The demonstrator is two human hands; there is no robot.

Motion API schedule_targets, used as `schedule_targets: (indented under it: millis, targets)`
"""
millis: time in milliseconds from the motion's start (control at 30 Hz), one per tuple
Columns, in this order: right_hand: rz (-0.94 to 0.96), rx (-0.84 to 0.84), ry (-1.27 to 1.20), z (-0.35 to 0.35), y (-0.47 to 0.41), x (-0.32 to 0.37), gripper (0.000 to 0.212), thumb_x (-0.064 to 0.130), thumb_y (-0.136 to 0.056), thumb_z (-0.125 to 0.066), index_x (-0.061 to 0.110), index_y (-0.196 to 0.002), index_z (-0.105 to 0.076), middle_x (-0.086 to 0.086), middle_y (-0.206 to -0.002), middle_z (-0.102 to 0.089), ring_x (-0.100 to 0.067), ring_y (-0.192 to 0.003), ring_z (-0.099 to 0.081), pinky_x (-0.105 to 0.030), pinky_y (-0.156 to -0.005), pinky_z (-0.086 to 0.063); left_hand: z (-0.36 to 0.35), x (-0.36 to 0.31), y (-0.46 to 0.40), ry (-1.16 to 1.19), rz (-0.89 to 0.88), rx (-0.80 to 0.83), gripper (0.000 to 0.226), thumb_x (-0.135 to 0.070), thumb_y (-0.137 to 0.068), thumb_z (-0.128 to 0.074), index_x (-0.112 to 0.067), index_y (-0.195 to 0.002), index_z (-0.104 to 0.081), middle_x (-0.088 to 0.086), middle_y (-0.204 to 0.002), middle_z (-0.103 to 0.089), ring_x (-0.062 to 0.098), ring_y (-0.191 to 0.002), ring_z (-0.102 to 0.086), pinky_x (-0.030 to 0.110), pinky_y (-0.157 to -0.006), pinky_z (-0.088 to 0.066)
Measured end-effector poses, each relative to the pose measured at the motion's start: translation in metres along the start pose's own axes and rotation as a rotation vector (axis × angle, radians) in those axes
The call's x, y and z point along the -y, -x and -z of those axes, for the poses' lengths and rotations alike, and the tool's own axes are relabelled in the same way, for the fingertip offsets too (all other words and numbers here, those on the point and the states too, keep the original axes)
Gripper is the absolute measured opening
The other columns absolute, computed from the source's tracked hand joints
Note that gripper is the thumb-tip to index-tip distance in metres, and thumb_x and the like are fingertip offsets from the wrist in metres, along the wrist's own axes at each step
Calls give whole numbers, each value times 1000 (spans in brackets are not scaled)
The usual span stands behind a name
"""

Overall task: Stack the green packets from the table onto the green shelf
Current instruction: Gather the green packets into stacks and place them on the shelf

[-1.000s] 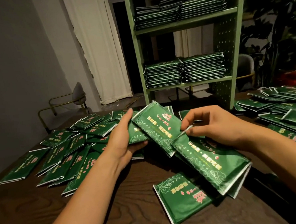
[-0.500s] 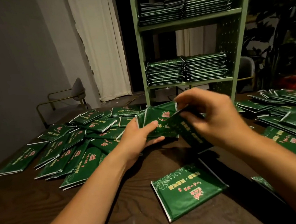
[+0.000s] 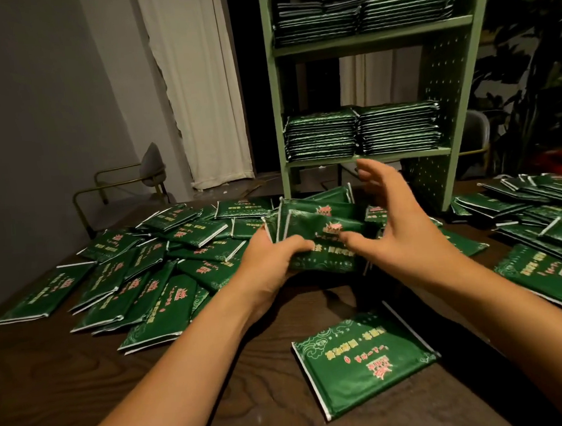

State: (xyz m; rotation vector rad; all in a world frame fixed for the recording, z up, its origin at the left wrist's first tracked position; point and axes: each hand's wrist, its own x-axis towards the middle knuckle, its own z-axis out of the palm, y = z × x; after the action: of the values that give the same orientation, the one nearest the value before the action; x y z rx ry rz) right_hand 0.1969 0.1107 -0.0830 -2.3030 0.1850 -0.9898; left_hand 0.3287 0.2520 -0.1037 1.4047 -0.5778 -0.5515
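left hand (image 3: 270, 266) gripping packet bundle (image 3: 318, 240), right hand (image 3: 404, 234) spread (thumb touching)

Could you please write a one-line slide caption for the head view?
Left hand grips a bundle of green packets before the stocked green shelf, right hand open beside it.

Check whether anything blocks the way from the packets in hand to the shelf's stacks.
Nothing visible does. The left hand grips the bundle of packets; the open right hand is beside it. The green shelf stands right behind, with open space above its two lower stacks.
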Motion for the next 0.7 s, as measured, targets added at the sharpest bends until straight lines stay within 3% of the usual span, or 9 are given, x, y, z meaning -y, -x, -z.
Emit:
schedule_targets:
  millis: [67, 133, 233, 300, 400, 467, 567, 633, 700]
  targets:
    - [-244, 181, -151, 6, 6, -7, 87, 13, -82, -80, 29, -151, -30, 14, -137, -49, 3, -121, -53, -3, -90, -39, 2, -2, 0, 147, 57, -17, 47, 3, -78, -67, 7, -122, -51, 27, -110, -68, 31, -93, -70, 44, -85, -61]
    - [-315, 309, -300, 6, 12, -16, 67, 7, -85, -76, 29, -140, -44, 16, -125, -63, 8, -106, -63, -7, -82, -50, 1, -3, 1, 200, 92, 1, 68, -4, -65, -67, 10, -127, -45, 33, -120, -62, 32, -97, -66, 44, -84, -61]
    - [-298, 254, -329, 4, 11, -22, 39, 10, -92, -69, 30, -123, -58, 21, -113, -71, 5, -104, -66, -19, -91, -55, -2, 0, 3, 13, 91, -41, 62, -11, -51, -70, -2, -109, -52, 25, -113, -63, 34, -105, -64, 56, -102, -51]
    - [-318, 240, -335, 5, 9, -24, 33, 13, -94, -67, 26, -124, -60, 15, -115, -72, 0, -105, -67, -23, -91, -56, -5, 1, 3, -121, 48, -80, 49, -10, -55, -71, -12, -102, -58, 16, -107, -69, 32, -105, -66, 55, -102, -50]
    - [-352, 321, -194, 5, 11, -28, 38, 23, -94, -68, 27, -130, -56, 11, -120, -68, 2, -103, -66, -25, -95, -54, -6, 2, 3, -230, -15, -73, 50, -8, -61, -64, -27, -106, -57, 7, -115, -66, 24, -104, -65, 47, -96, -54]
    - [-368, 312, -119, 4, 12, -29, 52, 32, -93, -69, 30, -139, -46, 11, -123, -63, -5, -107, -64, -31, -99, -53, -7, 5, 3, -271, -31, -55, 51, -1, -74, -65, -31, -113, -52, 6, -123, -58, 21, -100, -63, 44, -91, -55]
    - [-362, 233, -93, 3, 12, -27, 64, 31, -94, -67, 35, -147, -33, 2, -130, -57, -17, -114, -60, -38, -103, -49, -10, 12, 0, -330, -41, -39, 54, 5, -85, -58, -28, -125, -43, 6, -107, -60, 24, -84, -58, 42, -74, -51]
    - [-354, 251, -86, 0, 13, -27, 60, 25, -96, -64, 37, -146, -32, -7, -128, -59, -21, -109, -64, -45, -99, -53, -11, 15, 0, -413, -58, -36, 58, -2, -89, -60, -29, -134, -36, 6, -102, -58, 22, -74, -54, 34, -65, -44]
    - [-347, 308, -93, -4, 15, -27, 55, 16, -97, -59, 36, -141, -33, -4, -121, -64, -18, -99, -69, -47, -91, -56, -12, 18, -1, -463, -61, -35, 60, -9, -91, -60, -31, -139, -30, 6, -90, -56, 17, -63, -50, 29, -57, -39]
